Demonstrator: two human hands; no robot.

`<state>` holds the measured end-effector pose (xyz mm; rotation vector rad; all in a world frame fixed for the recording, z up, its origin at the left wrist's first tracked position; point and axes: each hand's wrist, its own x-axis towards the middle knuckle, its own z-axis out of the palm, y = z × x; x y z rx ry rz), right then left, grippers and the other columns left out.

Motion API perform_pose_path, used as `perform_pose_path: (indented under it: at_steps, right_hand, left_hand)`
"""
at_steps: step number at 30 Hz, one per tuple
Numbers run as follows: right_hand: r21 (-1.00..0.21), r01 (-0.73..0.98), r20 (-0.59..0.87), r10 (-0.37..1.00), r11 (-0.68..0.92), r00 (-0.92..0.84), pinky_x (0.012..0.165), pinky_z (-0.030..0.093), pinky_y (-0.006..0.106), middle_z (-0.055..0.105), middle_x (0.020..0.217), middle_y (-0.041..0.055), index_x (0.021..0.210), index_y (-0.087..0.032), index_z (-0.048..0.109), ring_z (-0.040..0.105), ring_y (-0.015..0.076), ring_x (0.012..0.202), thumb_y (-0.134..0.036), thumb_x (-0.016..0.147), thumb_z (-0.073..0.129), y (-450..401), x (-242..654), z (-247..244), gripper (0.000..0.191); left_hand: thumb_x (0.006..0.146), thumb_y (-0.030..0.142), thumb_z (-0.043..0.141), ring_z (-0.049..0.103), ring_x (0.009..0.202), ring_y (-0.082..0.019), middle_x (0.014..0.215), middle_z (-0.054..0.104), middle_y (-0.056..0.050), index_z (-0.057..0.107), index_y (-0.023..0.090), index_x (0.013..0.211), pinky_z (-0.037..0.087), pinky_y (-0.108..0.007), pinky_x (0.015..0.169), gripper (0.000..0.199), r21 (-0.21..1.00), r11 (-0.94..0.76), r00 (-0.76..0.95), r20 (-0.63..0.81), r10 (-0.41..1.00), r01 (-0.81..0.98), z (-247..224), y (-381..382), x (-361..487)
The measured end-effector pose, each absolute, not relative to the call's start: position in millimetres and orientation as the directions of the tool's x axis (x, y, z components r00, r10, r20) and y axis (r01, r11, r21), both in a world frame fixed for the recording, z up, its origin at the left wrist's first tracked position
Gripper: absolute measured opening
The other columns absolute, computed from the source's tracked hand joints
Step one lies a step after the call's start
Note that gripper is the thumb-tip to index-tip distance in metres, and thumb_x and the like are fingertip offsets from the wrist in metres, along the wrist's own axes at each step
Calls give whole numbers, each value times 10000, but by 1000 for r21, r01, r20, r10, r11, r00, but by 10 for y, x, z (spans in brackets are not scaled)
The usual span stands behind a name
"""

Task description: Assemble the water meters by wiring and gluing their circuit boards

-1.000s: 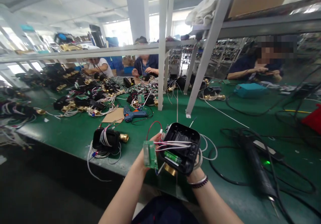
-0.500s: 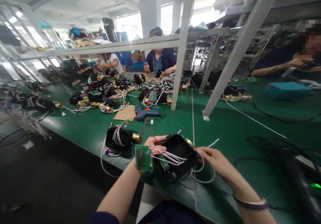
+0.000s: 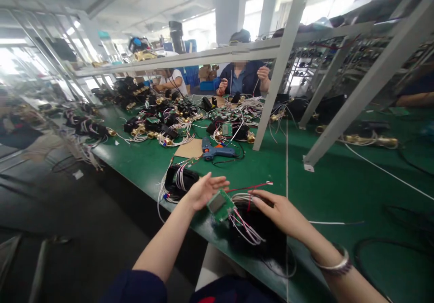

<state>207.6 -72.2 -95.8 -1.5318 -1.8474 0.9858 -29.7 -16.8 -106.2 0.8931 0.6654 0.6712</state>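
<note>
Close to the table's front edge lies a black housing [image 3: 271, 237], with looped white cables [image 3: 242, 197] along its far side. A green circuit board with a grey display [image 3: 220, 205] hangs on white and pink wires [image 3: 246, 228] over its left end. My left hand [image 3: 203, 191] is open beside the board, fingers stretched out and holding nothing. My right hand [image 3: 280, 210] closes over the far right edge of the housing, thumb and fingers near the cables. A red wire with a white connector [image 3: 269, 183] sticks out beyond the hand.
Left of my hands sits another open black housing [image 3: 183, 178] with coiled wires. A blue glue gun [image 3: 217, 151] rests by a cardboard piece [image 3: 188, 148]. Further back are piled assemblies with brass fittings [image 3: 152, 133]. White frame posts [image 3: 276, 90] rise from the table. Co-workers [image 3: 242, 79] sit opposite.
My left hand has let go of the housing and opened. The housing has been turned, and my right hand has shifted onto its far edge. The camera view has swung left.
</note>
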Motion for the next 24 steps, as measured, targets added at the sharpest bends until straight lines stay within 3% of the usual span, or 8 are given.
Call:
perform_pose_path:
  at_steps: [2,4,7,10,14,16,20,24]
  right_hand:
    - [-800,595,-35,985,75,-171,931,454,403,669,1129,86,1066,-190,668,601,272,1070,-505,826,404,-702,2058,-938,476]
    - [-797,600,-10,992,69,-128,901,469,382,688,1082,86,1005,-190,684,619,264,1032,-493,832,402,-690,2022,-909,450]
    - [-808,585,25,996,68,-81,873,476,363,706,1017,85,944,-187,692,639,253,974,-481,823,436,-682,1961,-890,408]
    - [-822,567,44,999,49,-23,842,482,370,714,971,81,906,-190,689,651,254,919,-490,808,468,-685,1894,-902,386]
    - [-822,562,166,983,98,73,842,476,397,710,970,94,913,-190,680,640,273,937,-408,831,423,-715,1779,-960,347]
    - [-831,540,215,973,135,88,834,481,387,713,926,105,911,-183,680,637,272,940,-372,856,368,-761,1741,-1013,370]
    - [-858,479,269,957,187,109,883,474,386,688,1018,121,1002,-159,656,625,247,979,-395,901,270,-941,1732,-1148,464]
    - [-800,562,326,939,211,111,972,430,422,609,1180,111,1165,-176,570,560,256,1105,-446,819,457,-1094,1670,-1228,453]
  left_hand:
    - [667,753,579,536,1099,-256,1139,599,-124,608,147,1114,399,-359,975,754,813,485,548,-257,796,-322,-1137,-356,-394]
    - [628,667,700,554,1062,-244,1093,616,-117,574,138,1158,421,-319,934,759,838,435,446,-267,854,-329,-1142,-526,-421]
    - [549,425,835,597,914,-215,1001,641,-93,598,120,1093,461,-280,821,667,945,296,300,-245,922,-139,-965,-639,-375]
    - [551,302,806,598,813,-178,944,650,-65,623,119,1050,474,-256,751,562,993,109,222,-117,968,49,-538,-601,-237]
    - [610,184,769,597,794,-145,967,652,-9,582,219,1176,471,-219,709,597,933,-280,440,159,884,225,18,-444,125]
    - [627,184,777,597,849,-140,1066,632,19,551,284,1219,467,-213,760,641,851,-435,565,213,797,293,61,-299,316]
    - [647,307,790,604,940,-213,1068,638,-33,503,229,1277,480,-281,840,697,710,-360,483,32,875,605,-305,53,466]
    - [699,390,736,598,967,-283,1040,644,-114,595,135,1167,472,-378,891,551,656,-265,332,24,943,707,-637,106,314]
